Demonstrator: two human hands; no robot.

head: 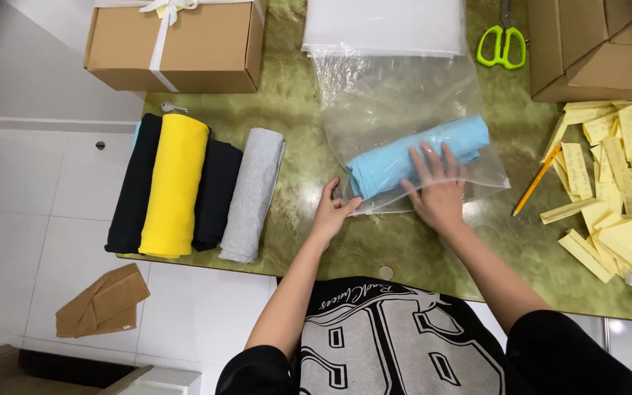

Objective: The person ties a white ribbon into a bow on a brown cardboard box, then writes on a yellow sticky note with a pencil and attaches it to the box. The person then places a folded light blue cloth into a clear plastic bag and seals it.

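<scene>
Clear plastic bag point(404, 110), lying flat on the green marbled counter point(294, 117), is shown containing one rolled light-blue garment point(411, 157), set slantwise near the bag's mouth. Two brown cardboard boxes are seen at the far edge: one box tied with white ribbon point(177, 44) at the left and one plain box point(597, 47) at the right; their contents cannot be seen. A stack of white sheets point(385, 25) is placed behind the bag. Four rolled garments are ranged side by side at the left: two black rolls point(133, 183) point(216, 194), one yellow roll point(175, 183) and one grey roll point(254, 194). Many yellow paper slips point(608, 161) are heaped at the right, beside one orange pencil point(537, 181). One pair of green-handled scissors point(502, 44) is seen. The bag's open edge is pinched by the left hand point(334, 212); the right hand point(437, 190), fingers spread, is pressed flat on the bagged garment.
</scene>
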